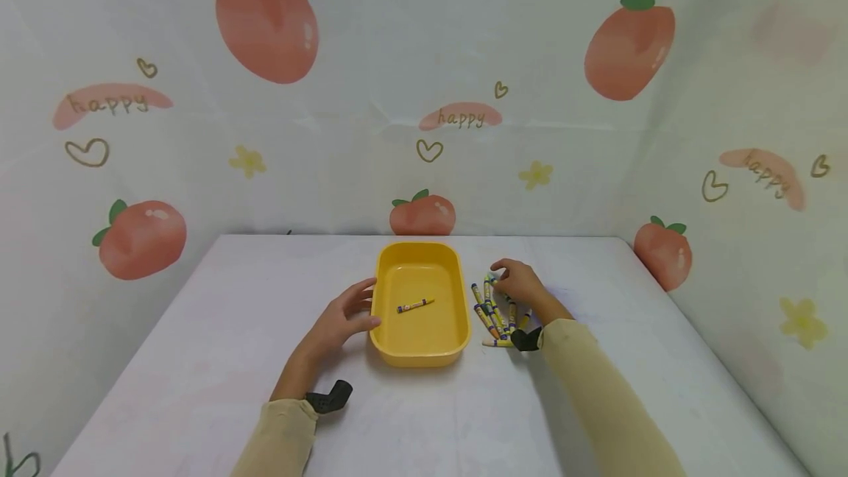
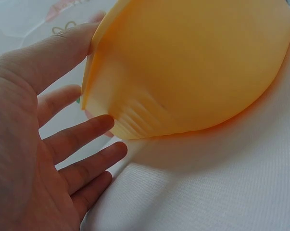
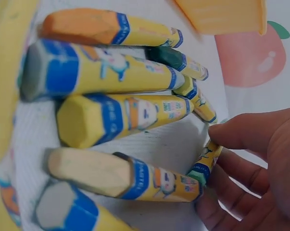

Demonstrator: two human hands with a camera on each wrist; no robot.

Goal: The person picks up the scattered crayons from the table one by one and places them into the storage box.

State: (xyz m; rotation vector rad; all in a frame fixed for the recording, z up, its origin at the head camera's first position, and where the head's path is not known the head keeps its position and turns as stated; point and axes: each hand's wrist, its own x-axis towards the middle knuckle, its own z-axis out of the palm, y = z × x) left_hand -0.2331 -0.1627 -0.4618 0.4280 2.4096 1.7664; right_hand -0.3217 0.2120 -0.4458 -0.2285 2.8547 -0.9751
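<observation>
The loose heap of short paper-wrapped wax crayons lies on the white bench, just to the right of the shallow yellow plastic tray. One crayon from the far end of the heap, with a green tip, sits between the right hand's thumb and curled fingers, which pinch it. From here the risk I see is that the round crayons, lying side by side and touching, roll apart when one is lifted out, or that the thin one slips from so light a pinch. A single orange-tipped crayon already rests on the tray's floor. The left hand lies open, its straight fingers and thumb against the tray's near left wall, so a nudge could shift the tray.
</observation>
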